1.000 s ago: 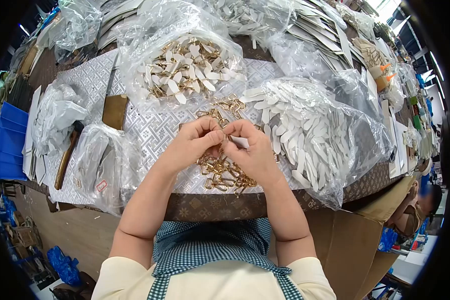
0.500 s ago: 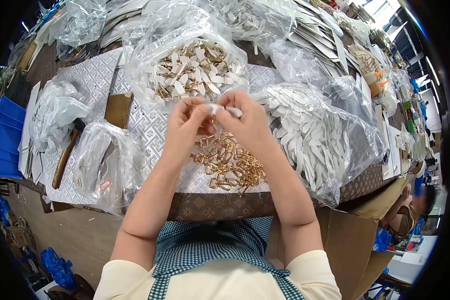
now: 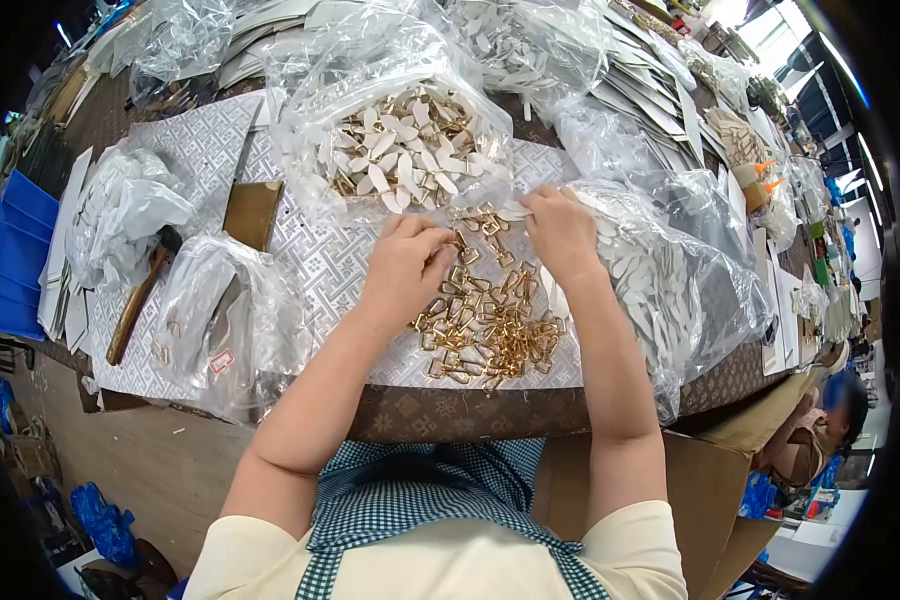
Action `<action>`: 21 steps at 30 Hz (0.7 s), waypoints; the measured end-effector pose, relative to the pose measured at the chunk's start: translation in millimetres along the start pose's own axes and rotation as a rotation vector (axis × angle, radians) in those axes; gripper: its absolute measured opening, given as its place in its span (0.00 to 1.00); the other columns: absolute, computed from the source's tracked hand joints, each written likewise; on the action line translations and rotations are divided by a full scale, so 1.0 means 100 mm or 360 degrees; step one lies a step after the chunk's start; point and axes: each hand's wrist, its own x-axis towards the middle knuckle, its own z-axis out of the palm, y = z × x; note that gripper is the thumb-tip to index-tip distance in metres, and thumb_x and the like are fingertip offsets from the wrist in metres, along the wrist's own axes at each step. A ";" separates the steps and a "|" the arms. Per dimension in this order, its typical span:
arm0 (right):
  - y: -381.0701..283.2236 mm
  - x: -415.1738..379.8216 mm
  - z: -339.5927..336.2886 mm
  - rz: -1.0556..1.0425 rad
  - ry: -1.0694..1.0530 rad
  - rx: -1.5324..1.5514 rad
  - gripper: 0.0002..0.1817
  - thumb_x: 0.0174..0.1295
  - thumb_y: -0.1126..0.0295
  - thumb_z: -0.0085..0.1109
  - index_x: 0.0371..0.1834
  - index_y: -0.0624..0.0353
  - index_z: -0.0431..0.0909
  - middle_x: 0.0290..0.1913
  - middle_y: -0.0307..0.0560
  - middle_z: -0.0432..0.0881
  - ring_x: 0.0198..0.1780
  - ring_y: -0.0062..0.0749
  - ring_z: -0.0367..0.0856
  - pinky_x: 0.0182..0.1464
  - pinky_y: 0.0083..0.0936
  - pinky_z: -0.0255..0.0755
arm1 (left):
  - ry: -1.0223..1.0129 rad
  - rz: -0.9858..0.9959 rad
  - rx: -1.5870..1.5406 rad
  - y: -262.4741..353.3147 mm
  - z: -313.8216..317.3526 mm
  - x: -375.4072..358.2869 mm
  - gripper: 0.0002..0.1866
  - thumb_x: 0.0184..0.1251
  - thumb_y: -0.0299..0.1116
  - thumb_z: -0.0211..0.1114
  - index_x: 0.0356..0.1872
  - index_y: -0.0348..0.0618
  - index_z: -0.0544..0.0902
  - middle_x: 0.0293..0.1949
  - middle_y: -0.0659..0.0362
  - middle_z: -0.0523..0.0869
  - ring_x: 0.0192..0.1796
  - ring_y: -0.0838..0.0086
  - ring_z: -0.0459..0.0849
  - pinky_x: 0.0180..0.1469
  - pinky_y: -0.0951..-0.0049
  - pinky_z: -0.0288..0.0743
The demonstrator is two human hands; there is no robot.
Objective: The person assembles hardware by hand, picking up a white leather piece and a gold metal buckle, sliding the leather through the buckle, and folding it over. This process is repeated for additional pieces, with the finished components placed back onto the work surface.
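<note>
My left hand (image 3: pixel 410 262) is over the left side of a pile of gold metal clasps (image 3: pixel 495 330), fingers pinched at a gold clasp (image 3: pixel 462 248) by their tips. My right hand (image 3: pixel 562 232) is at the left edge of a bag of white strips (image 3: pixel 630 270), its fingertips closed on a small white strip (image 3: pixel 513 211). Behind both hands an open plastic bag (image 3: pixel 305 130) holds white pieces fitted with gold clasps (image 3: pixel 405 150).
On the left are a hammer (image 3: pixel 135 305), a brown block (image 3: pixel 253 214), plastic bags (image 3: pixel 232 320) and a blue bin (image 3: pixel 20 260). More bags and white sheets (image 3: pixel 660 100) lie at the back. A person (image 3: pixel 820 430) is at the far right, beyond a cardboard box (image 3: pixel 690 480).
My hands have moved apart, the left lower toward the clasps, the right over to the white strips. The white piece between them is gone from there. The view has shifted slightly.
</note>
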 end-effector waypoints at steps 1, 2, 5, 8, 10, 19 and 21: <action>0.00 -0.04 -0.02 -0.0018 0.0019 0.0011 0.07 0.59 0.69 0.62 0.38 0.51 0.88 0.46 0.39 0.84 0.51 0.38 0.81 0.52 0.35 0.77 | 0.0005 0.0023 0.0077 -0.03 0.03 -0.02 0.12 0.61 0.29 0.68 0.46 0.42 0.86 0.43 0.56 0.83 0.50 0.58 0.79 0.52 0.62 0.75; 0.00 -0.08 -0.04 -0.0030 0.0038 0.0021 0.07 0.58 0.69 0.62 0.37 0.51 0.88 0.45 0.38 0.84 0.50 0.38 0.81 0.52 0.34 0.77 | 0.0007 0.0049 0.0151 -0.02 0.04 -0.01 0.14 0.60 0.29 0.68 0.48 0.42 0.86 0.43 0.56 0.83 0.49 0.58 0.79 0.52 0.61 0.75; 0.02 -0.18 -0.09 -0.0097 0.0091 0.0145 0.05 0.57 0.69 0.64 0.35 0.52 0.87 0.42 0.37 0.84 0.49 0.37 0.81 0.49 0.34 0.77 | -0.0069 0.0065 0.0345 0.07 0.05 0.03 0.18 0.59 0.30 0.69 0.52 0.45 0.85 0.43 0.56 0.82 0.49 0.58 0.79 0.52 0.60 0.74; 0.00 -0.26 -0.11 -0.0145 0.0158 0.0258 0.04 0.55 0.70 0.66 0.33 0.53 0.86 0.37 0.38 0.83 0.46 0.37 0.80 0.47 0.34 0.77 | -0.0139 0.0016 0.0417 0.09 0.08 0.05 0.12 0.58 0.32 0.70 0.44 0.45 0.84 0.40 0.56 0.80 0.49 0.59 0.79 0.54 0.59 0.72; -0.05 -0.32 -0.13 -0.0106 0.0223 0.0385 0.04 0.53 0.71 0.67 0.32 0.53 0.86 0.35 0.38 0.83 0.45 0.39 0.80 0.46 0.35 0.76 | -0.0191 -0.0073 0.0343 0.05 0.09 0.06 0.10 0.58 0.32 0.70 0.39 0.44 0.83 0.39 0.55 0.79 0.48 0.58 0.80 0.53 0.58 0.73; -0.15 -0.50 -0.29 -0.0070 0.0232 0.0816 0.06 0.55 0.74 0.66 0.36 0.56 0.86 0.41 0.42 0.88 0.47 0.37 0.81 0.50 0.30 0.75 | -0.0164 -0.0357 0.0336 0.03 0.00 0.07 0.07 0.59 0.30 0.67 0.33 0.38 0.80 0.36 0.50 0.81 0.35 0.54 0.83 0.40 0.57 0.76; -0.23 -0.48 -0.42 0.0085 0.0148 0.1015 0.06 0.58 0.74 0.65 0.38 0.58 0.85 0.41 0.43 0.88 0.45 0.33 0.83 0.49 0.27 0.75 | -0.0181 -0.0435 0.0339 0.04 -0.04 0.08 0.07 0.60 0.30 0.66 0.35 0.38 0.79 0.39 0.49 0.82 0.37 0.52 0.84 0.42 0.56 0.78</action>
